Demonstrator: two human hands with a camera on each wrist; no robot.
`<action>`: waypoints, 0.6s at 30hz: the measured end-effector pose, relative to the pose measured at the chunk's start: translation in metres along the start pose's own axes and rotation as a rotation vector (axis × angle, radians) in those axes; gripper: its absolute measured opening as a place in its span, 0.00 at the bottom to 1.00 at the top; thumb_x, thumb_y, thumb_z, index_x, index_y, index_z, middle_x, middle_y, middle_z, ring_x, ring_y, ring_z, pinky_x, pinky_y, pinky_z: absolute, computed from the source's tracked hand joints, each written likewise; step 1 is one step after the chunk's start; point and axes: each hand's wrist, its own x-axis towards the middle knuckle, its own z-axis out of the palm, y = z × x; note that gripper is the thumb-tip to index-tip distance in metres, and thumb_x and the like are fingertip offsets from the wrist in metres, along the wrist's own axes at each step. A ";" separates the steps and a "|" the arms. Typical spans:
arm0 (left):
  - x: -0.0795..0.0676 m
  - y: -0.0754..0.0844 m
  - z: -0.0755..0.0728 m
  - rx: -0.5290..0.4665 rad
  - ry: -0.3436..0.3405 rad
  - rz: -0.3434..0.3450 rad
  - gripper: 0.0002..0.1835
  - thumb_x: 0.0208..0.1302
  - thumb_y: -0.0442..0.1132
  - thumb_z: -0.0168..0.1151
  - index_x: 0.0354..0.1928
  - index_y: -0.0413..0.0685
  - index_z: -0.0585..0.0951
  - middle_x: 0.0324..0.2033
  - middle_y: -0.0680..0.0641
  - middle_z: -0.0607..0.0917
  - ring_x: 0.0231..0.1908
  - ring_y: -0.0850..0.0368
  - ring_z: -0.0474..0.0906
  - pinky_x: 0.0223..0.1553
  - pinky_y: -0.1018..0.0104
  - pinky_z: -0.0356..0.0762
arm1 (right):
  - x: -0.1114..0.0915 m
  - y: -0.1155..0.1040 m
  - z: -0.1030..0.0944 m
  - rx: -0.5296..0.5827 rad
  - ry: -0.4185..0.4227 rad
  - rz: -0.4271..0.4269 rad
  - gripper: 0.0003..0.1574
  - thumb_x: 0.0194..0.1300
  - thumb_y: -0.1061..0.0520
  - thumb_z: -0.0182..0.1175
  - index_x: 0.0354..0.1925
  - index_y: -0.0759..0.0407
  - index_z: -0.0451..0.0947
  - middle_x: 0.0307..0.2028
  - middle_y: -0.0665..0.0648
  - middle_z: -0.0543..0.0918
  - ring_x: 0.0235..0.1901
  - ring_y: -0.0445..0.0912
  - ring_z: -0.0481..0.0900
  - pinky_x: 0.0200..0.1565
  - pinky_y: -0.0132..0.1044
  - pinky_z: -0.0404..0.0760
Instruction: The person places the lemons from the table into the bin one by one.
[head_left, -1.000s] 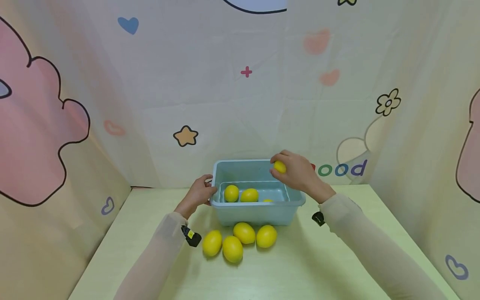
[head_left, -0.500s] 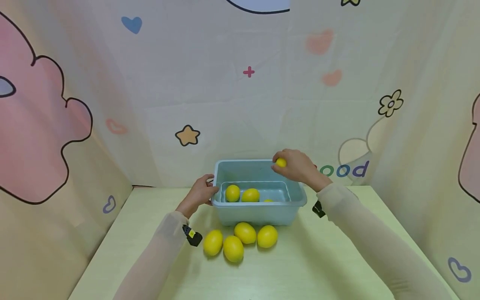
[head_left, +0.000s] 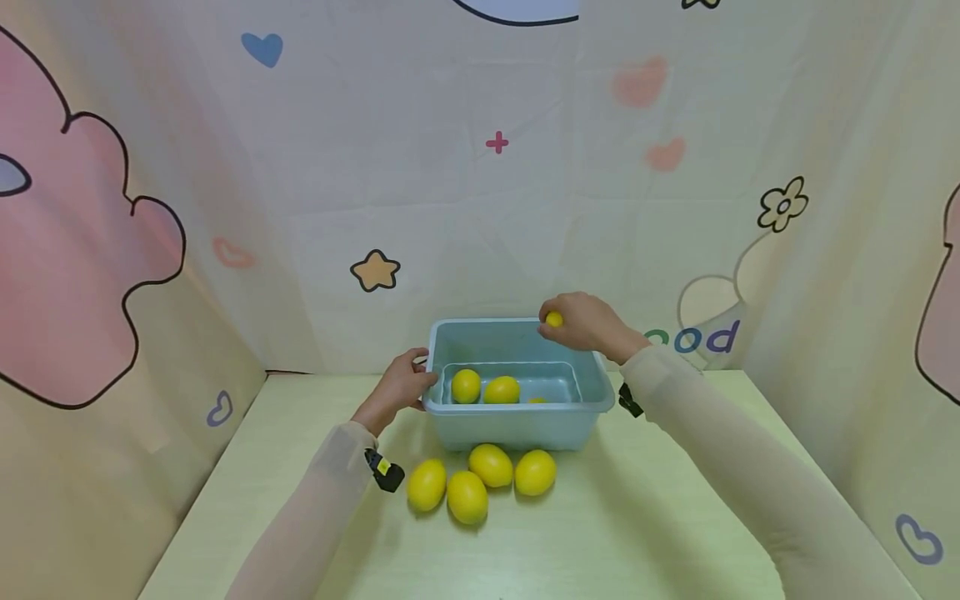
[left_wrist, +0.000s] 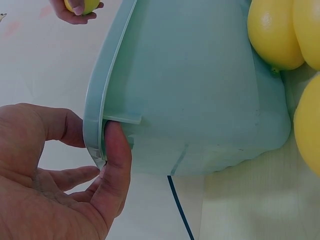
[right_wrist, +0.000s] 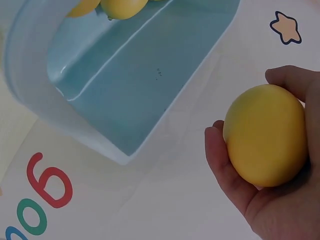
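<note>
A light blue plastic bin (head_left: 517,427) stands on the table near the back curtain. My left hand (head_left: 397,385) pinches the rim at its left end; in the left wrist view the thumb and fingers (left_wrist: 117,165) curl round that edge. Above the bin's back right corner, my right hand (head_left: 588,323) holds a lemon (right_wrist: 266,135), its fingers curled round the fruit. Inside the bin lie a lemon (head_left: 466,386) at the left, another lemon (head_left: 502,390) beside it, and a third lemon (head_left: 537,401) mostly hidden by the front wall.
Several lemons sit on the table in front of the bin, among them a near lemon (head_left: 467,497) and a right-hand lemon (head_left: 536,472). A printed curtain (head_left: 420,167) closes off the back and sides of the table (head_left: 600,542).
My right hand, with the lemon, has shifted slightly up and to the left over the bin's back edge. The left hand and the other lemons stay put.
</note>
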 end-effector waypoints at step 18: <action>-0.001 0.000 -0.001 -0.009 0.000 -0.005 0.33 0.67 0.38 0.56 0.73 0.45 0.60 0.61 0.34 0.75 0.52 0.39 0.80 0.33 0.59 0.87 | 0.023 0.002 0.011 0.014 -0.124 0.084 0.24 0.68 0.44 0.57 0.54 0.57 0.81 0.52 0.59 0.84 0.48 0.54 0.77 0.53 0.48 0.81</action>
